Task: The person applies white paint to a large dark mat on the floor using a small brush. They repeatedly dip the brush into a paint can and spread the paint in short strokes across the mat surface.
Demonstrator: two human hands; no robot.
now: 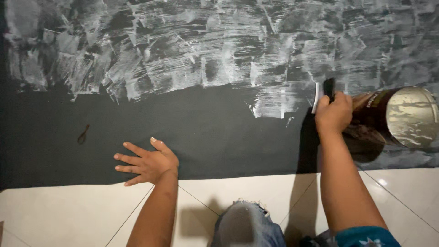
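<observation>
Grip, right hand (334, 114): fingers pressed together around a small spreader (323, 93), a flat tool with a dark handle and a pale blade edge, held upright at centre right of the frame. Blade edge appears to meet the dark sheet (215, 137) just beside the lowest white patch; contact itself is partly hidden by the knuckles. Judged a firm wrap so the blade can be pushed flat against the surface.

Left hand (147, 163): holding nothing, fingers spread, palm flat on the dark sheet at lower left of centre, close to the sheet's near edge. Placement reads as a brace, taking body weight and perhaps keeping the sheet from shifting.

Dark sheet lies on the floor and fills most of the frame. Upper half carries white coating (183, 59) in short overlapping strokes, streaky, uneven cover; lower band bare and dark. A small dark mark or scrap (83, 134) sits on the bare band at left; cannot tell what it is.

Round can (402, 116), brown-walled, interior smeared whitish, lies tipped at right edge of the frame, mouth toward the camera, just beside the right hand. Likely kept there for short reach.

White floor tiles (68, 206) along the bottom. Knee in frayed denim (247, 224) at bottom centre.
</observation>
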